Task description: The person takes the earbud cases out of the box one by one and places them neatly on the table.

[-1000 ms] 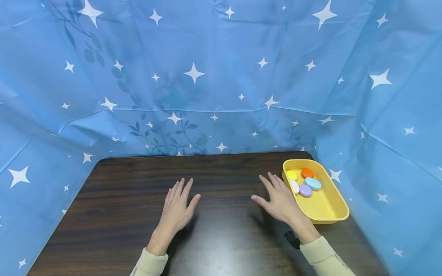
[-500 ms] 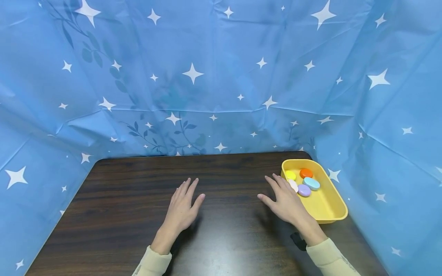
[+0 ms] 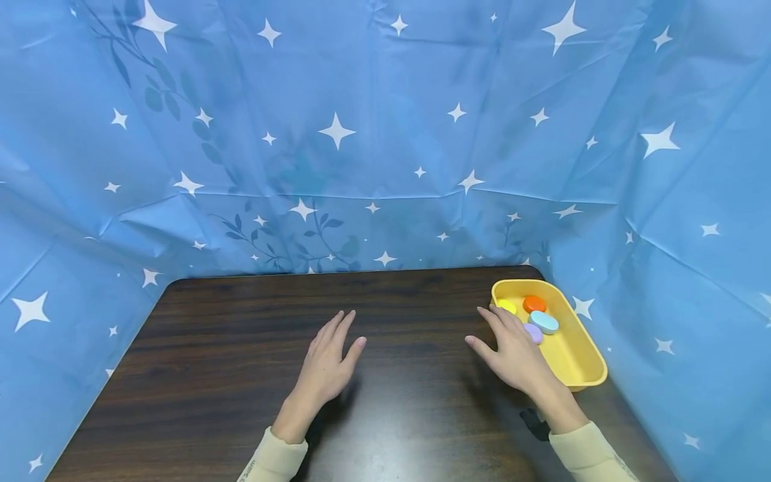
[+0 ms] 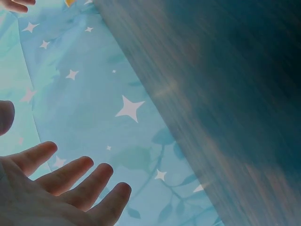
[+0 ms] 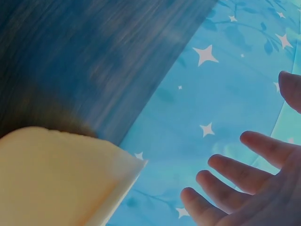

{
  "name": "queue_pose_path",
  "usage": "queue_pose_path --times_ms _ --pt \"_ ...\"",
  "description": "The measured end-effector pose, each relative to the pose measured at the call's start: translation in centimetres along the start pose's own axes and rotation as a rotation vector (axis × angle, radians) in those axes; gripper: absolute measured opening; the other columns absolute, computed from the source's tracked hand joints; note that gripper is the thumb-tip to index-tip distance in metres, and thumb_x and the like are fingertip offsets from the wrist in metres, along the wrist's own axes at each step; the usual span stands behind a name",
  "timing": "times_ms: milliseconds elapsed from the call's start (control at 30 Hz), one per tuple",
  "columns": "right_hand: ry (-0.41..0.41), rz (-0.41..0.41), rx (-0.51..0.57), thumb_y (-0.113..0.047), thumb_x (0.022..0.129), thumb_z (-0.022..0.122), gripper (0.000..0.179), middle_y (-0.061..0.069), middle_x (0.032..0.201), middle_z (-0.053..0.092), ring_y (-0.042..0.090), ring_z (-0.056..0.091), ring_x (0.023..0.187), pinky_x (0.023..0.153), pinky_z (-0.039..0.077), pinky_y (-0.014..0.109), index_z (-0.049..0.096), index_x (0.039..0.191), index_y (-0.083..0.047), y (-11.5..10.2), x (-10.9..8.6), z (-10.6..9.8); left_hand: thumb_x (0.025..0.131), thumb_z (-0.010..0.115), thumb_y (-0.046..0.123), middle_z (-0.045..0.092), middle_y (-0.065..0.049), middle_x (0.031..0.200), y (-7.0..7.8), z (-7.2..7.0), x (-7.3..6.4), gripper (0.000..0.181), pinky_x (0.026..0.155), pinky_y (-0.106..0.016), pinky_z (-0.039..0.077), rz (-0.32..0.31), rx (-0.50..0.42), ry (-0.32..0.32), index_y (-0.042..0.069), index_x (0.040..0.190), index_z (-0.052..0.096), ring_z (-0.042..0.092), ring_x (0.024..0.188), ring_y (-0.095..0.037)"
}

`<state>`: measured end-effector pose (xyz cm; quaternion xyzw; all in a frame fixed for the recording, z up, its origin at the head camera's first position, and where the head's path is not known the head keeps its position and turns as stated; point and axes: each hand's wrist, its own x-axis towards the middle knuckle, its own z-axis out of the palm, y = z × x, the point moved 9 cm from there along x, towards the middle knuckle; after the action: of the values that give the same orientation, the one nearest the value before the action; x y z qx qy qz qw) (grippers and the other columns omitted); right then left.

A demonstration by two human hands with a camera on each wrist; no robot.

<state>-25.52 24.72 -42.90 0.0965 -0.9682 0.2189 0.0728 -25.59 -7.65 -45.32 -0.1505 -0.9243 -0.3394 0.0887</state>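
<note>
My left hand [image 3: 325, 368] hovers over the dark wooden table [image 3: 181, 375], left of centre, fingers extended and holding nothing. To the right, my right hand [image 3: 512, 355] is held with spread fingers and an empty palm, overlapping the left side of a yellow tray [image 3: 575, 358] in the head view. Inside the tray lie an orange rounded piece [image 3: 534, 304], a light blue oval piece [image 3: 544, 323], a purple piece [image 3: 534, 333] and a yellow piece [image 3: 507, 306], the last two partly covered by the right hand. Both wrist views show relaxed, separated fingers. The tray's wall [image 5: 56, 179] looms close in the right wrist view.
A blue cloth [image 3: 385, 134] printed with white stars hangs behind the table and along both sides. The table's far edge meets this cloth. A dark band [image 3: 534, 424] sits under the right wrist, near the cream sleeve [image 3: 587, 452].
Both hands have drifted to the right in the head view. The right hand now overlaps more of the tray and hides the white piece seen earlier. The tray has stayed in place.
</note>
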Motion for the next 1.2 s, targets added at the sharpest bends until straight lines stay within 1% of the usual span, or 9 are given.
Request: queue_pose_path --times_ms 133,300,400,567,667,833,1033,1200 --pt "0.006 -0.003 -0.008 -0.051 0.098 0.062 0.074 0.027 0.153 0.039 0.046 0.035 0.14 0.113 0.029 0.065 0.044 0.151 -0.002 0.4 -0.1 -0.4 0.107 0.042 0.05 0.032 -0.017 0.162 0.3 0.3 0.1 0.063 0.112 -0.069 0.025 0.003 -0.024 -0.007 0.015 0.159 0.035 0.032 0.146 -0.044" --pt "0.021 -0.009 -0.019 -0.052 0.099 0.06 0.074 0.027 0.151 0.041 0.046 0.035 0.139 0.113 0.027 0.065 0.045 0.15 0.0 1.0 -0.2 -0.9 0.107 0.042 0.05 0.032 -0.016 0.163 0.8 0.4 0.2 0.062 0.112 -0.069 0.025 0.008 -0.04 -0.005 0.016 0.159 0.035 0.032 0.146 -0.043" --pt "0.02 0.002 -0.015 -0.051 0.1 0.06 0.074 0.027 0.151 0.041 0.046 0.035 0.139 0.113 0.026 0.065 0.045 0.15 0.001 1.4 -0.4 -1.1 0.107 0.042 0.05 0.031 -0.016 0.163 1.0 0.6 0.3 0.062 0.112 -0.069 0.024 0.005 -0.053 -0.016 0.017 0.159 0.035 0.031 0.146 -0.043" --pt "0.015 0.02 -0.014 -0.049 0.101 0.059 0.071 0.027 0.15 0.041 0.047 0.036 0.137 0.112 0.028 0.065 0.044 0.149 0.001 2.0 -0.6 -1.6 0.107 0.042 0.051 0.031 -0.015 0.163 1.4 1.1 0.4 0.063 0.113 -0.069 0.023 0.003 -0.071 -0.035 0.017 0.159 0.035 0.03 0.147 -0.043" --pt "0.014 0.035 -0.019 -0.05 0.102 0.056 0.07 0.028 0.15 0.04 0.049 0.035 0.137 0.111 0.029 0.066 0.045 0.149 0.002 2.3 -0.7 -1.9 0.107 0.042 0.05 0.031 -0.015 0.163 1.5 1.3 0.4 0.063 0.113 -0.069 0.024 0.009 -0.077 -0.035 0.016 0.159 0.035 0.031 0.147 -0.042" --pt "0.017 0.05 -0.036 -0.052 0.103 0.053 0.071 0.031 0.151 0.038 0.051 0.034 0.137 0.111 0.027 0.069 0.045 0.147 0.003 3.0 -0.6 -2.4 0.107 0.041 0.051 0.03 -0.013 0.164 1.7 1.5 0.4 0.062 0.114 -0.068 0.023 0.0 -0.087 -0.048 0.019 0.16 0.034 0.029 0.148 -0.04" --pt "0.05 0.031 -0.046 -0.047 0.102 0.057 0.067 0.031 0.15 0.041 0.049 0.035 0.137 0.111 0.028 0.067 0.048 0.145 0.003 3.5 -0.8 -3.1 0.107 0.041 0.052 0.029 -0.013 0.164 1.7 1.6 0.5 0.063 0.114 -0.067 0.023 -0.006 -0.099 -0.04 0.019 0.16 0.033 0.029 0.148 -0.04" --pt "0.093 0.017 -0.046 -0.042 0.101 0.061 0.062 0.028 0.148 0.044 0.047 0.038 0.135 0.109 0.031 0.066 0.05 0.144 0.001 3.8 -1.1 -3.7 0.107 0.042 0.052 0.03 -0.013 0.164 1.9 1.9 0.8 0.063 0.113 -0.069 0.023 -0.009 -0.114 -0.035 0.019 0.16 0.033 0.03 0.147 -0.042"
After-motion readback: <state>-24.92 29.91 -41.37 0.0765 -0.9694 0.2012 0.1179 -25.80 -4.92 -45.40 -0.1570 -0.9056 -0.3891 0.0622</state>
